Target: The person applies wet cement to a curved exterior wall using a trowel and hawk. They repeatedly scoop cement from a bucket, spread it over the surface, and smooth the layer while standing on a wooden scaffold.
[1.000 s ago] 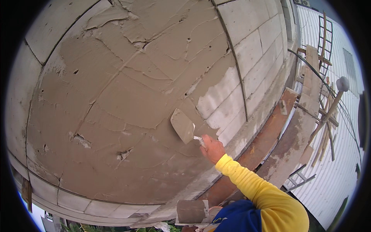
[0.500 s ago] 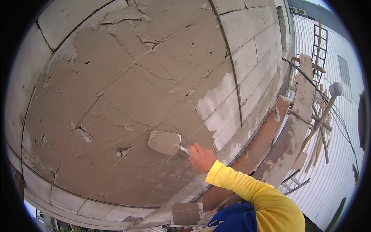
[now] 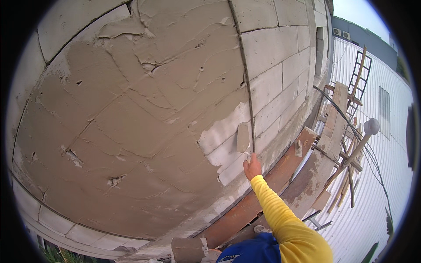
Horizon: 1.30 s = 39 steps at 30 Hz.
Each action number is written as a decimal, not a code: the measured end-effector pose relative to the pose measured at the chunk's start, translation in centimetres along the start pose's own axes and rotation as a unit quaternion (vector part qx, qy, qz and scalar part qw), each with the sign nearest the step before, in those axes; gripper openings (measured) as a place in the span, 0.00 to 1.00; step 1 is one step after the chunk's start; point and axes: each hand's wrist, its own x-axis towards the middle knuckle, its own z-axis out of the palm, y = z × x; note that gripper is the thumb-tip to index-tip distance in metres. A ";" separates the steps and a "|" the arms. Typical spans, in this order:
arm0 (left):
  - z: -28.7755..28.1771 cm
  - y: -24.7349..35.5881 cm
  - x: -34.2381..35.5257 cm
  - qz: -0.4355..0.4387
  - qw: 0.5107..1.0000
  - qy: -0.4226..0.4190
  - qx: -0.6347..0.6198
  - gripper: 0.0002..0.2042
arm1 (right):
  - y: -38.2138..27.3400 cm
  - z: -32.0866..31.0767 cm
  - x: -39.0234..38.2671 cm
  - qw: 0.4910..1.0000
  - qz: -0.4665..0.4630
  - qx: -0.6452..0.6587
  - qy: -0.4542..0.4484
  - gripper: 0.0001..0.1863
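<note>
My right hand point(image 3: 252, 168), in a yellow sleeve, grips the handle of a trowel point(image 3: 242, 137). The blade, coated in grey mortar, is over a white patch of bare blocks point(image 3: 228, 160) beside a vertical dark groove in the wall. Wet grey mortar point(image 3: 127, 149) with ridges and a few pits covers much of the wall to the left. A flat board with mortar on it point(image 3: 186, 250) shows at the lower edge; my left hand cannot be seen.
Rusty planks point(image 3: 223, 225) and a weathered board walkway point(image 3: 326, 136) run along the wall's base. A pole with a rounded top point(image 3: 359, 147), cables, a ladder point(image 3: 359, 79) and loose timber lie to the right over a white corrugated roof point(image 3: 372, 188). A small float point(image 3: 298, 147) rests on the planks.
My right hand and trowel have moved right and up from the mortar onto the white bare patch, and the blade has turned upright. The view has shifted slightly.
</note>
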 end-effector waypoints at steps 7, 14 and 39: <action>1.8 -6.0 -1.5 0.095 0.984 -0.043 0.143 0.20 | -10.9 -8.6 10.0 0.972 -0.206 0.001 0.111 0.24; 8.6 -5.9 -5.4 -0.017 0.947 0.117 -0.297 0.06 | -4.1 -3.3 8.9 0.993 -0.122 0.001 -0.005 0.24; 29.9 -17.1 -10.8 -0.169 0.519 0.288 -0.787 0.09 | 9.8 13.7 -29.0 0.562 -0.338 -0.279 -0.701 0.27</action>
